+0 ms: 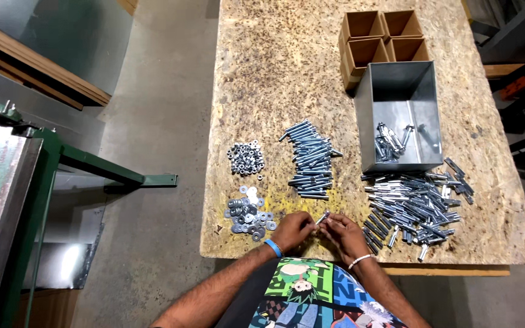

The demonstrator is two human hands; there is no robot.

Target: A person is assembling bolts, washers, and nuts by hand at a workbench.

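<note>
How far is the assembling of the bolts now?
Done: a few assembled pieces lie in the metal bin. In hand: the left hand and right hand hold one bolt between them. Left: large piles of bolts, sleeves, washers and nuts remain.

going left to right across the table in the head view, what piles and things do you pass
washers and nuts → left hand → bolt stack → right hand → metal bin → sleeve pile
</note>
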